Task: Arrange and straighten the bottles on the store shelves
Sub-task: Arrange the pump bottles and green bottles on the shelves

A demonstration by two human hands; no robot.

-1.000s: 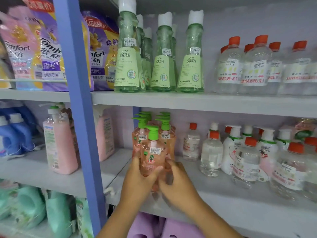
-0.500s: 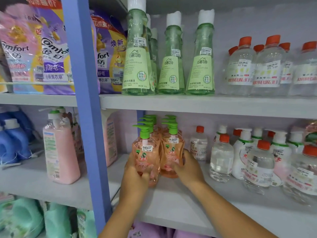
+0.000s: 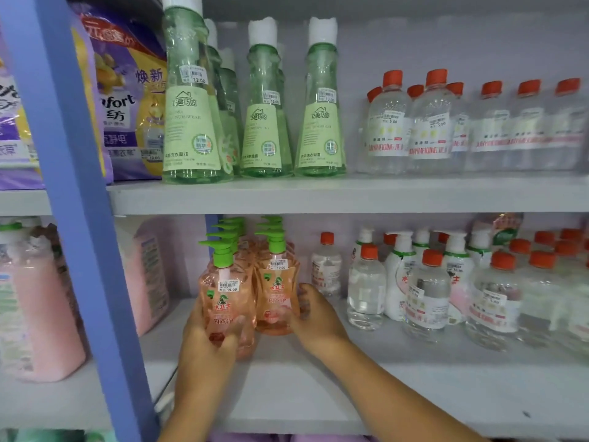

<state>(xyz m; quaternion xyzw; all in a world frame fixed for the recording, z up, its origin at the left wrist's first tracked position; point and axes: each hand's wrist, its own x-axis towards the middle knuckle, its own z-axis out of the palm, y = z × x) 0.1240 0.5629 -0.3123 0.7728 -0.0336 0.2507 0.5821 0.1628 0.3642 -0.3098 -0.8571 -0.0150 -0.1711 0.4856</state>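
Observation:
Two rows of orange pump bottles with green pumps stand on the middle shelf [image 3: 287, 378]. My left hand [image 3: 207, 342] wraps the front bottle of the left row [image 3: 226, 295], thumb across its lower front. The front bottle of the right row [image 3: 275, 291] stands upright, and my right hand [image 3: 314, 317] presses against its right side with the fingers curled round it. Both front bottles face forward with price stickers showing. More orange pump bottles line up behind them.
A blue upright post [image 3: 79, 218] stands left of my hands. Clear red-capped bottles [image 3: 366, 288] and white pump bottles [image 3: 401, 275] crowd the shelf to the right. Tall green bottles [image 3: 191, 100] fill the upper shelf. Pink detergent bottles [image 3: 38, 314] sit beyond the post.
The front bottle that both hands held a second ago now stands in the left row. My right hand has moved to the right row's front bottle. The camera has come closer.

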